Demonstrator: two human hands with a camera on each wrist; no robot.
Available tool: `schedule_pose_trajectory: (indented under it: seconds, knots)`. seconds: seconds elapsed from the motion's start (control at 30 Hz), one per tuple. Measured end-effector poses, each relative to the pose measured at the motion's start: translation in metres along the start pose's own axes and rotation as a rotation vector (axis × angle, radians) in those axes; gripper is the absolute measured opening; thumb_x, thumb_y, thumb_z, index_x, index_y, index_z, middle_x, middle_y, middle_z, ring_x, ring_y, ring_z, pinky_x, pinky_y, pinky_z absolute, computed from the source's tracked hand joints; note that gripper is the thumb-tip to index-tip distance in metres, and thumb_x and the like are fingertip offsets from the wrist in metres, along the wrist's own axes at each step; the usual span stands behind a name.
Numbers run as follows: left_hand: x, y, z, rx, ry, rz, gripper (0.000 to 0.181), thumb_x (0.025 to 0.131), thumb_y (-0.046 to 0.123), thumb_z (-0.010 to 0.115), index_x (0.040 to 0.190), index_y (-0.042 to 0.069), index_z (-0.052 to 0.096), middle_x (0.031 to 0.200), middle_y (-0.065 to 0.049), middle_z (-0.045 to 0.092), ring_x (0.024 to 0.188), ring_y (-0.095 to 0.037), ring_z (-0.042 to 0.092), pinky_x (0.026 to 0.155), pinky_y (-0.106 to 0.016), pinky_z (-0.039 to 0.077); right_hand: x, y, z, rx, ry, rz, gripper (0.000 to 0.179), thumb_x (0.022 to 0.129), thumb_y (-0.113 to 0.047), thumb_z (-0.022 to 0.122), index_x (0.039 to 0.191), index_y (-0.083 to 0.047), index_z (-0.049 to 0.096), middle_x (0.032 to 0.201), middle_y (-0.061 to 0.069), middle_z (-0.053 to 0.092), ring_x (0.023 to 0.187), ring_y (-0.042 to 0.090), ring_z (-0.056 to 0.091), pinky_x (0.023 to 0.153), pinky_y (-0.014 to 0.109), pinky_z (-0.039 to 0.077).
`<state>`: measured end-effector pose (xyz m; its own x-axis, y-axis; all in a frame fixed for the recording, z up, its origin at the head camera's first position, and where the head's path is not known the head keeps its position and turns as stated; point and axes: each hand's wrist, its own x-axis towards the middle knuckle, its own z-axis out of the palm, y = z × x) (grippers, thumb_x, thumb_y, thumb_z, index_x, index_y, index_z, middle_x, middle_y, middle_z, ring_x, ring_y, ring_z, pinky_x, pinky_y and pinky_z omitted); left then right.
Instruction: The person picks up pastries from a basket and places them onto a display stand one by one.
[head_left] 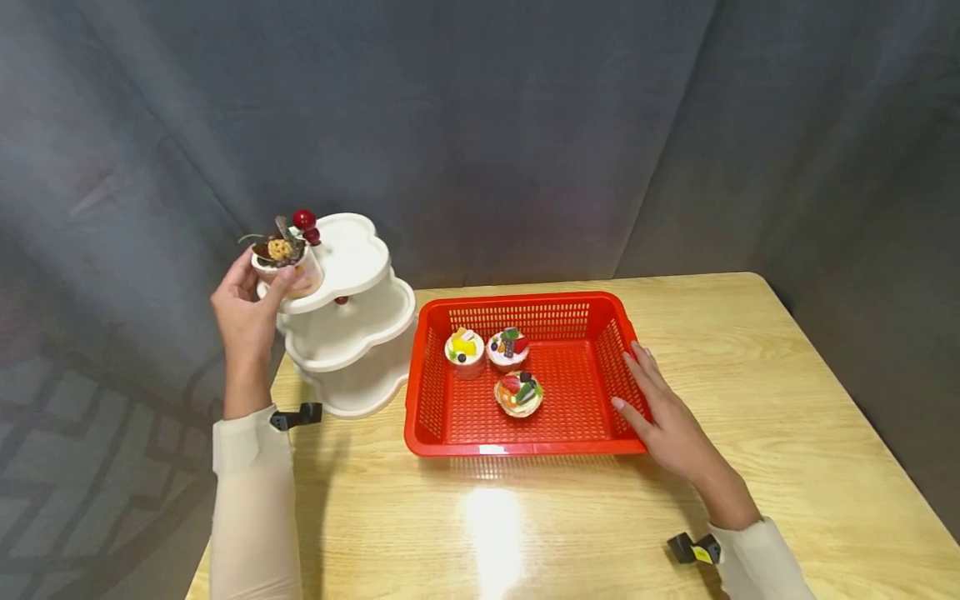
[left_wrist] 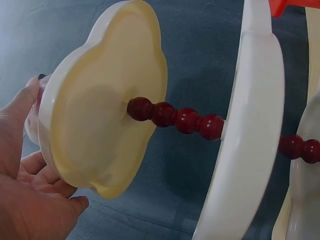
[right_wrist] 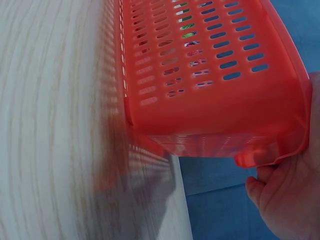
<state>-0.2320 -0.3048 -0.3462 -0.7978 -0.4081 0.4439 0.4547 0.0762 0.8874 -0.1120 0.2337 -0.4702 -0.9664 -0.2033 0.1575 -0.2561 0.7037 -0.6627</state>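
Observation:
At the top tier of a white scalloped tiered stand (head_left: 348, 250), my left hand (head_left: 251, 312) grips a clear dessert cup (head_left: 303, 279) topped with chocolate pieces and red cherries. From below, the left wrist view shows the hand (left_wrist: 45, 185) at the edge of the top tier (left_wrist: 110, 100), which hides most of the cup. My right hand (head_left: 667, 421) holds the right rim of a red plastic basket (head_left: 525, 448), thumb over the rim and fingers tucked beneath it in the right wrist view. Inside sit a yellow-topped dessert cup (head_left: 465, 350), a berry cupcake (head_left: 507, 348) and a fruit tart (head_left: 519, 395).
The stand's lower tiers (head_left: 352, 325) are joined by a post of dark red beads (left_wrist: 187, 120). Stand and basket are side by side on a light wooden table (head_left: 720, 358). A grey curtain (head_left: 480, 142) hangs right behind them.

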Motion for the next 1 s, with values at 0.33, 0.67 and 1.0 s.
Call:
schedule_pose_trajectory:
  seconds: [0.33,0.67,1.0]
  knots:
    - [-0.009,-0.003,-0.009,0.067,0.022,0.045,0.077,0.081,0.006,0.084,0.149,0.004,0.048,0.151,-0.014,0.05,0.141,-0.017,0.046,0.117,-0.024,0.029,0.004,0.001,0.002,0.01,0.009,-0.014,0.076,0.101,-0.029,0.063,0.162,-0.011,0.022,0.171,0.005,0.008,0.155,0.034,0.01,0.106,0.075,0.028]
    - [-0.047,0.009,-0.013,0.264,0.08,0.135,0.074,0.084,0.011,0.081,0.15,0.009,0.049,0.152,-0.007,0.051,0.143,-0.015,0.043,0.118,-0.031,0.031,-0.001,0.004,0.002,0.036,0.017,-0.022,0.073,0.102,-0.03,0.061,0.162,-0.01,0.023,0.171,0.006,0.008,0.156,0.032,0.007,0.109,0.074,0.024]
    - [-0.09,0.027,-0.012,0.241,0.236,0.24,0.043,0.085,0.008,0.079,0.126,-0.001,0.068,0.123,-0.012,0.07,0.12,-0.019,0.061,0.102,-0.03,0.044,-0.001,0.006,0.004,0.053,0.033,-0.031,0.071,0.103,-0.03,0.06,0.162,-0.01,0.024,0.171,0.005,0.008,0.156,0.031,0.006,0.11,0.074,0.022]
